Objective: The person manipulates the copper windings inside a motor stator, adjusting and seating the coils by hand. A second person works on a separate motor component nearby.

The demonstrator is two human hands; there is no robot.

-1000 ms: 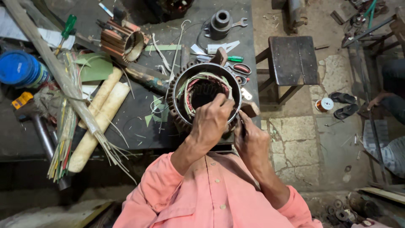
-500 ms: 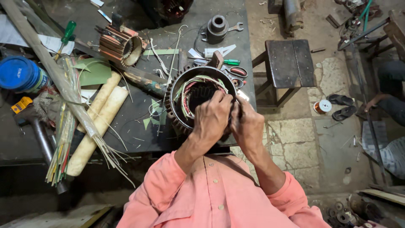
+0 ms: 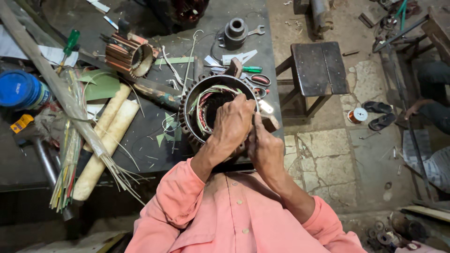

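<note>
On the dark workbench (image 3: pixel 140 140), both hands' grips close on the motor stator (image 3: pixel 201 112).

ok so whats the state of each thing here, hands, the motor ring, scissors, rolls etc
left hand: resting on the stator rim, fingers curled in
right hand: closed, pressed at the rim's near edge
stator ring: lying flat, open side up, windings showing
scissors: closed, flat on the bench
paper rolls: rolled up, lying side by side
stool: upright, unoccupied
</note>
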